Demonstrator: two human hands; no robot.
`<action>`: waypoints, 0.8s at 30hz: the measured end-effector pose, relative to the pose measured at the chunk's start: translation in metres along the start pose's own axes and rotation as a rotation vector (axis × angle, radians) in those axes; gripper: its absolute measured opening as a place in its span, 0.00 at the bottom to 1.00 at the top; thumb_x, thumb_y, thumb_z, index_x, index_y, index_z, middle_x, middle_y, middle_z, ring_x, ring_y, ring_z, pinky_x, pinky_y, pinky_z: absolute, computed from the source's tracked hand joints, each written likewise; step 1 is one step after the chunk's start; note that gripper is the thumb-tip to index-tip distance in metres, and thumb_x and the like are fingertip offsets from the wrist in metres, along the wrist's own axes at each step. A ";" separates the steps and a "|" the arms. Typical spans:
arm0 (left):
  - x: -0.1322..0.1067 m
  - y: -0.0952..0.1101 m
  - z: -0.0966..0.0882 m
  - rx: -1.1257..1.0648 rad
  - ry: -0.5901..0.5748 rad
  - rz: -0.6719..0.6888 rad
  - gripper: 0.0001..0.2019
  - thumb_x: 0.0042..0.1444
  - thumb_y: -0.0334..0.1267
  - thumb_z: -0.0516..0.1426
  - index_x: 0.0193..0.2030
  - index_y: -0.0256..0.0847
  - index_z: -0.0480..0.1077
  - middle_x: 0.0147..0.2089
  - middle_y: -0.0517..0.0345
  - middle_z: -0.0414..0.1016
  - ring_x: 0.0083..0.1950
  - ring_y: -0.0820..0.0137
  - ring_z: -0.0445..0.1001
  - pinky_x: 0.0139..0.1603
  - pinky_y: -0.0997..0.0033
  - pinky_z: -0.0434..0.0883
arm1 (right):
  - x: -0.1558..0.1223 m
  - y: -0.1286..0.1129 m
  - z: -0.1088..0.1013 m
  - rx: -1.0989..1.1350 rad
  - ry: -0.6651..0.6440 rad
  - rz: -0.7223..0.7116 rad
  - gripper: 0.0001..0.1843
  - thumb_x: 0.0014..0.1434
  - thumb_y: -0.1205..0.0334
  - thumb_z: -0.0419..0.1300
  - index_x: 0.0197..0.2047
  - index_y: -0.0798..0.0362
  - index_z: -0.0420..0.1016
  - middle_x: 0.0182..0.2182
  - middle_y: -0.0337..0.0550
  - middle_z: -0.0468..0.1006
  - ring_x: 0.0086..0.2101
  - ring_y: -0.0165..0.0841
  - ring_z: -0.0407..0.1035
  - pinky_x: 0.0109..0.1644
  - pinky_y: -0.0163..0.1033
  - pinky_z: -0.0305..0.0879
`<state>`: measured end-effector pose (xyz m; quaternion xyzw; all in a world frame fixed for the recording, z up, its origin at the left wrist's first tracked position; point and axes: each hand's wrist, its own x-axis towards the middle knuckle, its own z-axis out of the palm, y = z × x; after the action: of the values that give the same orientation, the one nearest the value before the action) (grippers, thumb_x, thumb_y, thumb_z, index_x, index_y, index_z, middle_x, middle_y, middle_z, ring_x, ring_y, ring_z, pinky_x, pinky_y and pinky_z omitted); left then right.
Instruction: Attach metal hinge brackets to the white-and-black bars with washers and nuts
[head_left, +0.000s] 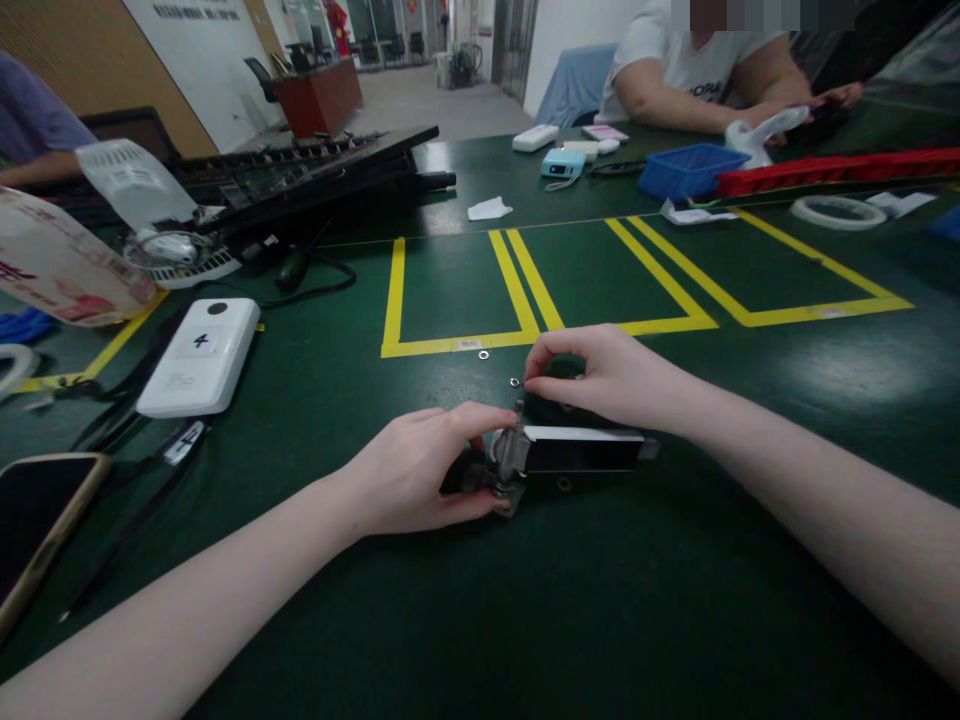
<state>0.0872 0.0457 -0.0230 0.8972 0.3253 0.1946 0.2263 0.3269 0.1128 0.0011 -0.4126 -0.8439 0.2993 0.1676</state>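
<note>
1. Left hand point(411, 468): thumb and fingers gripping bracket assembly point(581, 457) by its left end.
2. Assembly: dull grey metal fitting left, long black block right, white far edge, upright bolt point(519, 408). Sits near-centre, green table point(360, 630).
3. Right hand point(609, 372): fingertips pinching small metal nut point(514, 382), just far of bolt.

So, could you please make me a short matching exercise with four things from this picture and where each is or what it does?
Column one:
1. Left hand
2. Right hand
3. White device marked 4
4. Blue basket

Column two:
A. Beside the red strip
B. Thumb and forefinger together, at a small ring
C. Near the phone
D. Grasping the metal fitting by the black bar

Pairs: 1-D, 2-B, 3-C, 4-A
</note>
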 end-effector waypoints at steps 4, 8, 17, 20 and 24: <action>-0.001 -0.001 0.002 -0.007 0.012 -0.010 0.31 0.53 0.40 0.64 0.60 0.42 0.56 0.50 0.50 0.76 0.45 0.62 0.78 0.46 0.61 0.75 | -0.004 -0.021 -0.009 0.358 -0.074 0.057 0.12 0.55 0.54 0.60 0.35 0.55 0.74 0.32 0.42 0.77 0.32 0.32 0.71 0.36 0.37 0.66; -0.003 -0.005 0.004 -0.044 0.080 0.032 0.37 0.53 0.40 0.64 0.65 0.45 0.49 0.51 0.49 0.76 0.47 0.60 0.78 0.47 0.58 0.74 | -0.010 -0.037 -0.011 0.254 -0.057 -0.023 0.08 0.56 0.59 0.61 0.34 0.55 0.76 0.32 0.41 0.77 0.33 0.31 0.71 0.36 0.35 0.66; -0.002 -0.005 0.001 -0.025 0.025 -0.006 0.48 0.53 0.38 0.64 0.71 0.49 0.35 0.55 0.48 0.74 0.47 0.60 0.77 0.48 0.57 0.74 | -0.013 -0.040 -0.008 0.129 0.042 -0.064 0.09 0.58 0.59 0.60 0.35 0.55 0.78 0.31 0.40 0.77 0.32 0.31 0.71 0.35 0.34 0.66; -0.002 -0.005 0.001 -0.010 0.032 0.032 0.47 0.54 0.39 0.63 0.71 0.48 0.35 0.56 0.48 0.73 0.48 0.62 0.77 0.48 0.59 0.74 | -0.013 -0.041 -0.007 0.138 0.032 -0.083 0.08 0.58 0.60 0.60 0.36 0.54 0.78 0.33 0.40 0.77 0.33 0.31 0.72 0.36 0.35 0.67; -0.001 -0.007 0.002 0.019 0.051 0.074 0.46 0.54 0.40 0.63 0.71 0.44 0.37 0.55 0.46 0.74 0.47 0.62 0.77 0.48 0.59 0.74 | -0.014 -0.041 -0.007 0.180 0.010 -0.103 0.08 0.58 0.60 0.60 0.37 0.54 0.78 0.35 0.41 0.78 0.36 0.32 0.72 0.39 0.36 0.69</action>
<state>0.0840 0.0489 -0.0284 0.9056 0.2993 0.2224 0.2020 0.3147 0.0849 0.0326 -0.3535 -0.8328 0.3628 0.2234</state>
